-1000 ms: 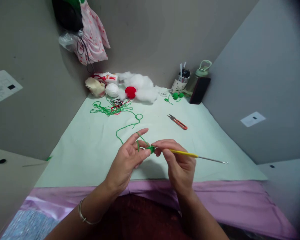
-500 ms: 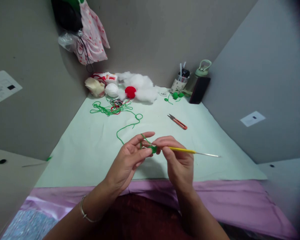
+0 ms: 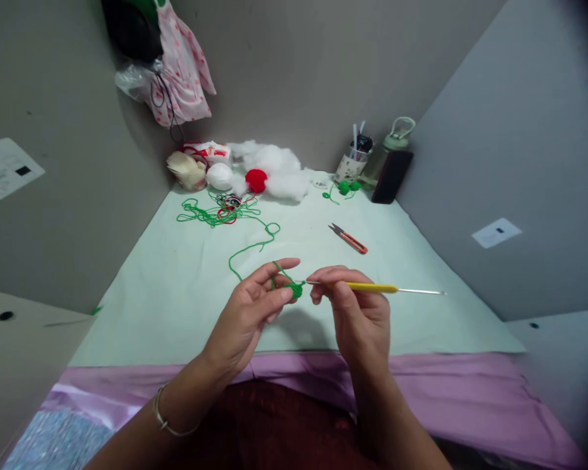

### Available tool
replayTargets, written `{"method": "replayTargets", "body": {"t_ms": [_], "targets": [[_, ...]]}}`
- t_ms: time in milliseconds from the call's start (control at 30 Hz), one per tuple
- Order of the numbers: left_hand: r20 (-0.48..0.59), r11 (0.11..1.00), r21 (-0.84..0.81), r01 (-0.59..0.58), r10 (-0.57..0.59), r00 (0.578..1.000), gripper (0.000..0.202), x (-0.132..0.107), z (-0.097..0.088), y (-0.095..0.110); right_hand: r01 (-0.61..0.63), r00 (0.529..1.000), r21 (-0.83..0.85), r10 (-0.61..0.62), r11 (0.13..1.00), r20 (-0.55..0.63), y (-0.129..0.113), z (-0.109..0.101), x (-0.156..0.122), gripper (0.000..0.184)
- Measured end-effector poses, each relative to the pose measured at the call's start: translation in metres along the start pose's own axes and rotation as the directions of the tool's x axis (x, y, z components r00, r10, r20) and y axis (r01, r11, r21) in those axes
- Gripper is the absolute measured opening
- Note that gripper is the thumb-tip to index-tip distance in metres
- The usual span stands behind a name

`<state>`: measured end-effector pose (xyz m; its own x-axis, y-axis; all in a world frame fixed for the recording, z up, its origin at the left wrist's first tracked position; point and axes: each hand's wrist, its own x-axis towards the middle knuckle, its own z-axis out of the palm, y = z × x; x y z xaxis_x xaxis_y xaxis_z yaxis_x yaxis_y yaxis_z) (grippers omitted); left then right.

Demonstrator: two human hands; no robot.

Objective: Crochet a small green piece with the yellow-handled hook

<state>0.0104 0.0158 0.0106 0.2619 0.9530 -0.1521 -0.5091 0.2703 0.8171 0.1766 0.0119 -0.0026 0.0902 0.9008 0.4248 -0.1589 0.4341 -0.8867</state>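
My left hand (image 3: 247, 313) pinches a small green crochet piece (image 3: 295, 290) between thumb and fingers, with green yarn (image 3: 255, 247) looped over the raised index finger and trailing back across the table. My right hand (image 3: 357, 313) grips a yellow-handled crochet hook (image 3: 372, 287) held level, its metal tip at the green piece and its bare metal end pointing right. Both hands hover above the pale green table cover (image 3: 176, 294).
A tangle of green and red yarn (image 3: 220, 210) lies at the back left, near white yarn balls, a red ball (image 3: 255, 180) and white stuffing (image 3: 281, 170). Orange thread snips (image 3: 349, 239) lie mid-table. A pen cup (image 3: 351, 163), bottle (image 3: 389, 153) and dark box stand in the back right corner.
My right hand has drawn the hook out to the right, so more of its shaft shows between the hands. The left hand stays on the green piece.
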Motion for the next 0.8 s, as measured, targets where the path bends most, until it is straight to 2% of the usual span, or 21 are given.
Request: {"method": "replayTargets", "body": {"t_ms": [133, 200, 400, 800], "targets": [[0.017, 0.998, -0.058, 0.028, -0.027, 0.999, 0.028, 0.0004, -0.0002, -0.0016, 0.072, 0.990, -0.068, -0.080, 0.995, -0.120, 0.0000, -0.0011, -0.0025, 0.020], [0.014, 0.997, -0.070, 0.039, -0.038, 0.999, 0.025, 0.0007, -0.0001, -0.0023, 0.099, 0.984, -0.080, -0.110, 0.992, -0.143, -0.0011, -0.0017, -0.0035, 0.020], [0.014, 0.998, -0.046, 0.042, -0.041, 0.999, 0.017, 0.0009, -0.0008, -0.0029, 0.133, 0.989, -0.077, -0.137, 0.988, -0.054, -0.0043, 0.0005, -0.0053, 0.021], [0.035, 0.997, -0.058, 0.041, -0.039, 0.999, 0.013, 0.0007, 0.0000, -0.0020, 0.119, 0.990, -0.084, -0.125, 0.989, -0.070, -0.0036, 0.0010, -0.0045, 0.020]]}}
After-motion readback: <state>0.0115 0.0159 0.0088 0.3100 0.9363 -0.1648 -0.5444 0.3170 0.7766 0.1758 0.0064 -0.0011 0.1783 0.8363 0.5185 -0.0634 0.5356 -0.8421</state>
